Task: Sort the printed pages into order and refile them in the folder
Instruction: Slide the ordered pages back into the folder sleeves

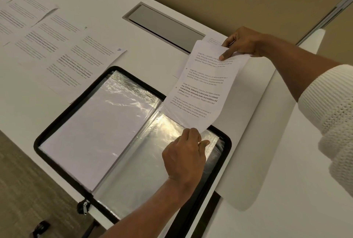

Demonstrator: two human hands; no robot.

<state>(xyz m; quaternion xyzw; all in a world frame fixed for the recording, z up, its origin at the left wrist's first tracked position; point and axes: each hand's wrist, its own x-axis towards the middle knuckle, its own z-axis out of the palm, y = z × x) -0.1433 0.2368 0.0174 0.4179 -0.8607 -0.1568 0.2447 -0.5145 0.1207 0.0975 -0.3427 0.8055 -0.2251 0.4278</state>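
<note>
A black zip folder point(57, 119) lies open on the white table, its clear plastic sleeves showing. The left sleeve point(95, 123) holds a white sheet. My right hand point(242, 43) pinches the top edge of a printed page point(202, 88), index finger pointing down onto it. The page hangs over the upper end of the right sleeve point(152, 165). My left hand point(184, 153) pinches the page's lower corner together with the sleeve's edge. Several more printed pages point(80, 65) lie fanned out in a row to the left, two marked 9 and 10.
A grey cable hatch point(164, 21) is set into the table behind the folder. Another sheet point(214, 40) lies under my right hand. The table edge point(267, 88) runs just right of the folder; the zip pull point(85, 207) hangs at the folder's near corner.
</note>
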